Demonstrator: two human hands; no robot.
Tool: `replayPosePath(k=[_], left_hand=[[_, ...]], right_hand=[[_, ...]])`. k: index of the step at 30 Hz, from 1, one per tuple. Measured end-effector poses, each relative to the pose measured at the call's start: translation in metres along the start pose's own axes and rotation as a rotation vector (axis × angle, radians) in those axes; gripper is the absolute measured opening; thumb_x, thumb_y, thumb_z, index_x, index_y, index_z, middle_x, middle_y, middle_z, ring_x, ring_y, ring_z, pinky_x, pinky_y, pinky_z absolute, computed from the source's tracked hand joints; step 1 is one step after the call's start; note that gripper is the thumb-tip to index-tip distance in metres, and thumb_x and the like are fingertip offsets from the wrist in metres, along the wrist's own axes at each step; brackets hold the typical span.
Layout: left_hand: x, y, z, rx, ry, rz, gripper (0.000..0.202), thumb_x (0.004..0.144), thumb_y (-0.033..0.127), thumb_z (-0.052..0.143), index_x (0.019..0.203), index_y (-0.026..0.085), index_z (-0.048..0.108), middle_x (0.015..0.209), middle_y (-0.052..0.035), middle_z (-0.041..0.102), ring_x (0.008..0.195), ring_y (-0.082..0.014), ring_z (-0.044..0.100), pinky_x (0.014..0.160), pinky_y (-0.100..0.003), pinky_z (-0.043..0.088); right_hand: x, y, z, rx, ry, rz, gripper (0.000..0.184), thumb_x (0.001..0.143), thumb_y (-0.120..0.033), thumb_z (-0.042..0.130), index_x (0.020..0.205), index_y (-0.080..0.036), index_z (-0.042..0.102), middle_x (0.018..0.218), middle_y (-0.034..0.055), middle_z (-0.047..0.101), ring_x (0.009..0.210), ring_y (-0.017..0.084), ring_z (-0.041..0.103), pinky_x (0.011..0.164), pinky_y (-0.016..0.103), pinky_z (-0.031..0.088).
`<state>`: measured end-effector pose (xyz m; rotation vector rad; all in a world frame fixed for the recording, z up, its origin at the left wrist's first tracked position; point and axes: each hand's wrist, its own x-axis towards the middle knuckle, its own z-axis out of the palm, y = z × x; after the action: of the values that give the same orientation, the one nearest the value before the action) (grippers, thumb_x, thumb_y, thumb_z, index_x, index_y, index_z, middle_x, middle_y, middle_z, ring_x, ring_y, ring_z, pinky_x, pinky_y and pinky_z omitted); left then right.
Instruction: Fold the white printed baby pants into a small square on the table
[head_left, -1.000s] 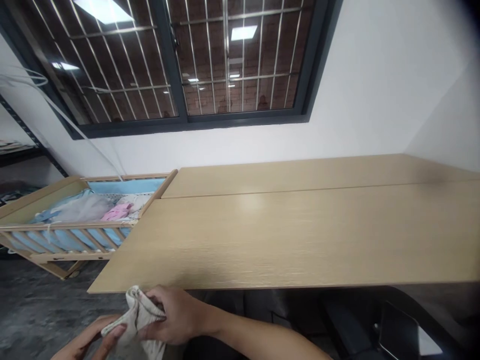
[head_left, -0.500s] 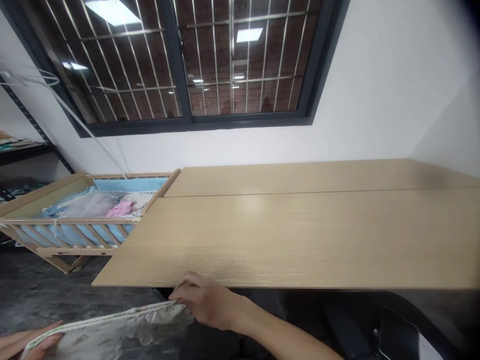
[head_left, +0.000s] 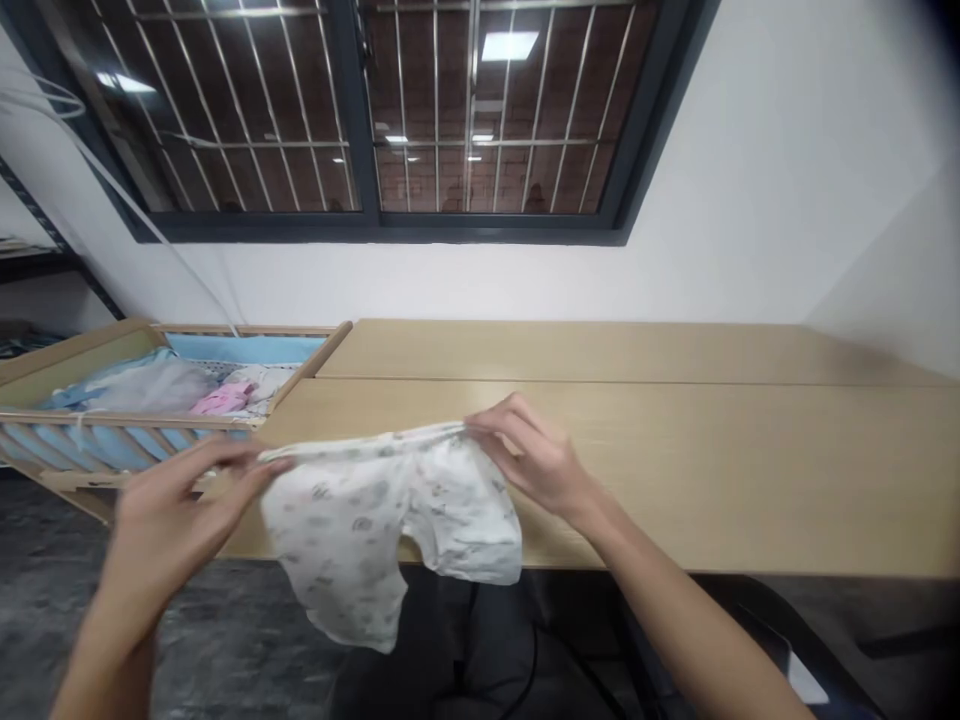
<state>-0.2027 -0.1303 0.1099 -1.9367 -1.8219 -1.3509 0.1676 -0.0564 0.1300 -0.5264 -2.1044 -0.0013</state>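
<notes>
A small pair of white patterned shorts (head_left: pixel 345 520) hangs stretched between my two hands, its waistband at the top and both legs dangling. My left hand (head_left: pixel 180 505) pinches the left end of the waistband between thumb and fingers. At the other end, my right hand (head_left: pixel 529 450) grips the waistband's corner with the fingertips. The shorts hang over the near edge of the wooden table (head_left: pixel 675 470), the legs reaching below it. Their print is slightly blurred.
Left of the table stands a wooden crib (head_left: pixel 142 425) with blue lining, holding a pink cloth (head_left: pixel 223 398) and pale bedding. A dark barred window (head_left: pixel 480 120) is above. Under the table's near edge are cables and a black chair (head_left: pixel 757 610) at right.
Both hands have risen, carrying the shorts up from below the table's near edge at lower left to above it. The shorts now hang spread out with both legs showing.
</notes>
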Motion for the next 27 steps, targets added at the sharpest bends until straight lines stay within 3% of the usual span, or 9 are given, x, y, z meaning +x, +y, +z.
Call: replayPosePath(k=[2, 5, 8, 11, 17, 24, 27], left_hand=[[0.028, 0.008, 0.042, -0.071, -0.131, 0.064, 0.037, 0.085, 0.058, 0.068, 0.095, 0.023, 0.069, 0.090, 0.0011, 0.071, 0.087, -0.0182, 0.065, 0.078, -0.025, 0.048], [0.054, 0.007, 0.115, -0.085, -0.379, 0.037, 0.032, 0.094, 0.052, 0.056, 0.101, 0.022, 0.066, 0.097, -0.0016, 0.070, 0.087, -0.0186, 0.064, 0.077, -0.027, 0.049], [0.058, -0.001, 0.181, -0.012, -0.515, 0.039, 0.025, 0.100, 0.041, 0.045, 0.102, 0.022, 0.062, 0.110, -0.0056, 0.067, 0.102, -0.0211, 0.063, 0.087, -0.031, 0.048], [0.050, -0.008, 0.230, 0.031, -0.558, 0.038, 0.021, 0.100, 0.032, 0.042, 0.100, 0.021, 0.060, 0.109, -0.0087, 0.066, 0.108, -0.0238, 0.061, 0.091, -0.034, 0.047], [0.054, -0.020, 0.282, 0.133, -0.587, -0.032, 0.022, 0.101, 0.029, 0.041, 0.107, 0.019, 0.059, 0.110, -0.0135, 0.066, 0.110, -0.0272, 0.060, 0.095, -0.037, 0.044], [0.094, -0.032, 0.319, 0.206, -0.593, -0.107, 0.026, 0.104, 0.032, 0.039, 0.113, 0.019, 0.060, 0.116, -0.0132, 0.066, 0.112, -0.0264, 0.061, 0.094, -0.037, 0.045], [0.109, -0.036, 0.330, 0.211, -0.585, -0.132, 0.027, 0.104, 0.034, 0.044, 0.117, 0.017, 0.061, 0.119, -0.0112, 0.066, 0.112, -0.0250, 0.062, 0.097, -0.041, 0.047]], right_hand=[[-0.006, 0.034, 0.000, -0.103, -0.019, 0.088, 0.014, 0.102, -0.026, 0.055, 0.107, -0.021, 0.067, 0.091, 0.0066, 0.065, 0.083, 0.020, 0.064, 0.079, 0.035, 0.054], [-0.025, 0.089, 0.008, -0.156, -0.110, 0.227, 0.017, 0.103, -0.031, 0.053, 0.100, -0.020, 0.066, 0.092, 0.0076, 0.066, 0.085, 0.021, 0.063, 0.081, 0.035, 0.052], [-0.051, 0.131, 0.020, -0.120, -0.233, 0.338, 0.018, 0.102, -0.029, 0.051, 0.098, -0.019, 0.065, 0.095, 0.0092, 0.067, 0.090, 0.022, 0.063, 0.082, 0.036, 0.050], [-0.073, 0.157, 0.031, -0.087, -0.332, 0.431, 0.015, 0.101, -0.024, 0.051, 0.098, -0.018, 0.064, 0.099, 0.0100, 0.067, 0.093, 0.022, 0.062, 0.084, 0.036, 0.048], [-0.088, 0.198, 0.054, -0.139, -0.423, 0.494, 0.011, 0.097, -0.016, 0.051, 0.100, -0.016, 0.062, 0.105, 0.0111, 0.064, 0.097, 0.022, 0.059, 0.089, 0.034, 0.046], [-0.064, 0.261, 0.089, -0.157, -0.345, 0.653, 0.010, 0.097, -0.015, 0.054, 0.101, -0.015, 0.062, 0.105, 0.0102, 0.063, 0.102, 0.020, 0.058, 0.094, 0.030, 0.042], [-0.055, 0.279, 0.100, -0.156, -0.319, 0.690, 0.012, 0.097, -0.014, 0.052, 0.102, -0.014, 0.063, 0.103, 0.0100, 0.063, 0.101, 0.020, 0.058, 0.093, 0.030, 0.042]])
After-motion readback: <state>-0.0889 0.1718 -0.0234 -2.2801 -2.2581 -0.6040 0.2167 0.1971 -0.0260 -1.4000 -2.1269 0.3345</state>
